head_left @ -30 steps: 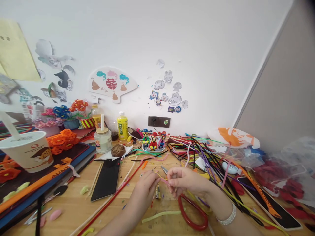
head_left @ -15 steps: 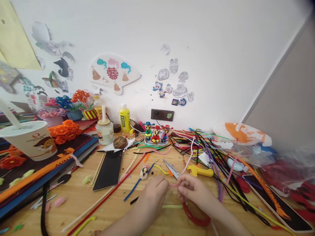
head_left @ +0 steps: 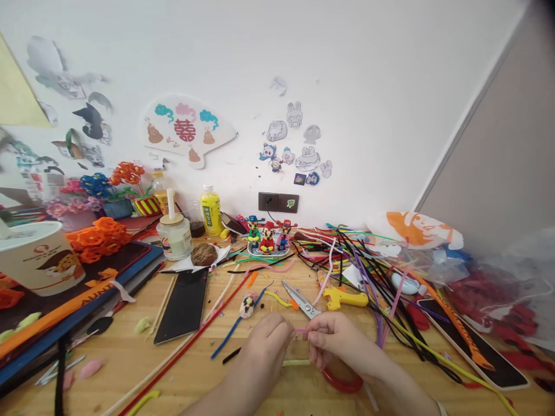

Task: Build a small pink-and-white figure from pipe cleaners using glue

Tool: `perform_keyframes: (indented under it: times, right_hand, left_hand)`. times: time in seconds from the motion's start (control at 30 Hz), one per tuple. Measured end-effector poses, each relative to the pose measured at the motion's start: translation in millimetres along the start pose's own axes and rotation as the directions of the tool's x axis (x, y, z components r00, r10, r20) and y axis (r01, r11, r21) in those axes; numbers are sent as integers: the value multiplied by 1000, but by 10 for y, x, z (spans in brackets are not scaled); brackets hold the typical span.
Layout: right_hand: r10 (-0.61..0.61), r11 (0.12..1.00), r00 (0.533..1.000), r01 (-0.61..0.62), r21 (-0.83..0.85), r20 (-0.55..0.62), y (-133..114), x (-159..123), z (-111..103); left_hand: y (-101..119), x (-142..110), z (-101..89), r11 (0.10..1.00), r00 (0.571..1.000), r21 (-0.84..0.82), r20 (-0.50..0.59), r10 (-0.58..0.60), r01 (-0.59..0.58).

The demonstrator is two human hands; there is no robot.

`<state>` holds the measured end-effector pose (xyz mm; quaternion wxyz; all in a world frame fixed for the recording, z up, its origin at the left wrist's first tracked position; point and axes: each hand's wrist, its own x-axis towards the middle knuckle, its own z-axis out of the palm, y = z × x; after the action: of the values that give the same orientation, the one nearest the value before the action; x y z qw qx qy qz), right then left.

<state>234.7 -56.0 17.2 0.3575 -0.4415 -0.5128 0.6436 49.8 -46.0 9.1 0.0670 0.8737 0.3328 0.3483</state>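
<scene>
A short pink pipe cleaner [head_left: 300, 331] stretches between my two hands, low over the table. My left hand [head_left: 269, 349] has its fingers closed on one end. The thumb and fingers of my right hand [head_left: 332, 341] pinch the other end. Under my right hand lie scissors [head_left: 300, 299], blades pointing away, with a red handle loop [head_left: 342, 381] showing below the hand. A small pale head-like piece [head_left: 248, 305] with black and pink marks rests beyond my left hand, against a blue pipe cleaner [head_left: 232, 337]. A yellow pipe cleaner [head_left: 296, 363] is partly hidden behind my hands.
A yellow glue gun [head_left: 344, 298] and a tangle of pipe cleaners [head_left: 368, 289] lie on the right. Three small figures [head_left: 267, 238] stand on a tray near the wall. Left are a black phone [head_left: 182, 305], a candle jar [head_left: 174, 237] and a paper cup [head_left: 41, 260].
Both hands have come down toward me, still holding the pink pipe cleaner between them. The pale head piece and the scissor blades, covered earlier, now show. The view has shifted slightly.
</scene>
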Motion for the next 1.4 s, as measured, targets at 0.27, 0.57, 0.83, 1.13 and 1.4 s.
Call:
perform_keyframes:
  times: [0.27, 0.57, 0.83, 1.13, 1.4]
  right_hand:
    - [-55, 997, 997, 52, -63, -55, 51, 50, 28]
    - [15, 999, 992, -11, 31, -125, 63, 45, 44]
    - [-33, 999, 985, 30, -23, -169, 107, 102, 82]
    - [-241, 970, 956, 241, -18, -165, 33, 57, 76]
    - [-449, 537, 891, 209, -817, -67, 32, -18, 83]
  left_hand:
    - [-5, -15, 42, 999, 999, 32, 40, -8, 7]
    - [-20, -16, 42, 999, 999, 17, 31, -29, 29]
    - [35, 22, 20, 995, 995, -34, 45, -90, 92]
    - [24, 128, 37, 741, 871, -459, 292, -396, 491]
    - [35, 98, 3, 885, 915, -254, 218, -339, 389]
